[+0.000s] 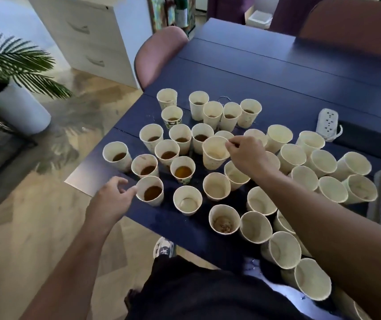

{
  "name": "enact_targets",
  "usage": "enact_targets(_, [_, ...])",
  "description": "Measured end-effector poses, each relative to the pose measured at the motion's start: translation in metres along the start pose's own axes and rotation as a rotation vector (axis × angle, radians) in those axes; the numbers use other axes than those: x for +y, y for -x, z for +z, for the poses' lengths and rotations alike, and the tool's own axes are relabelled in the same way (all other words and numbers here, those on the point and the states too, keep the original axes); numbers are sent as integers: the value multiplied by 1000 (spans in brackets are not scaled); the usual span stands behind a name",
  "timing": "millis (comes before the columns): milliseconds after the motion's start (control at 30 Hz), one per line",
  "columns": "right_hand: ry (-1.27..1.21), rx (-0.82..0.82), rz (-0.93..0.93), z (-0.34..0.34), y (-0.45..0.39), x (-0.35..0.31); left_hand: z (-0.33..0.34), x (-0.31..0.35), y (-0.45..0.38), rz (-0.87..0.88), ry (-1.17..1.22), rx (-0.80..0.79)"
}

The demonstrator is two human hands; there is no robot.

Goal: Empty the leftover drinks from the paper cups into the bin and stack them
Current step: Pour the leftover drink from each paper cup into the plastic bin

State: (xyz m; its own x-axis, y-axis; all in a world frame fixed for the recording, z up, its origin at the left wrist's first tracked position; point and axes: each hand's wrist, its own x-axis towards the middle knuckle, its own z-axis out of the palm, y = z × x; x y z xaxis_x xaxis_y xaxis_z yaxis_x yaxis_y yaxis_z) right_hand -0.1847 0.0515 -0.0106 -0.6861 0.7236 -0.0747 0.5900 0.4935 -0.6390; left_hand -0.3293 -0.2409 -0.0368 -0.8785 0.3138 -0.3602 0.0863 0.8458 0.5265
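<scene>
Many cream paper cups stand on the dark blue table (265,72). Those on the left hold brown drink; those on the right look empty. My right hand (247,153) pinches the rim of an empty-looking cup (213,154), which is tilted and lifted slightly above its neighbours in the middle of the group. My left hand (113,197) hovers at the table's near left corner with loosely curled fingers, its fingertips next to a cup with brown drink (150,191), holding nothing. No bin is in view.
A white power strip (327,120) lies at the right of the table. Purple chairs (157,54) stand at the far side. A potted palm (11,72) and a white cabinet (92,35) are on the left, over wooden floor.
</scene>
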Motion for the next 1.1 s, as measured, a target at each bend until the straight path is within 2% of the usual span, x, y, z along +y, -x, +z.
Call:
enact_targets(200, [128,-93,67,14,-3,-4,15,-15,-13,-56,117,-46])
enact_targets(400, [162,-180,117,22,-4,0,26,-5,-8,-51,80,-1])
enact_targets(533, [132,-155,119,18,-4,1,26,-1,-4,-44,91,39])
enact_targets(833, [33,-48,-2,-2,24,0,-15,24,12,-46,80,28])
enact_targets(1100, [-155,-260,-259,-15,68,-27,-56,109,46,193,140,54])
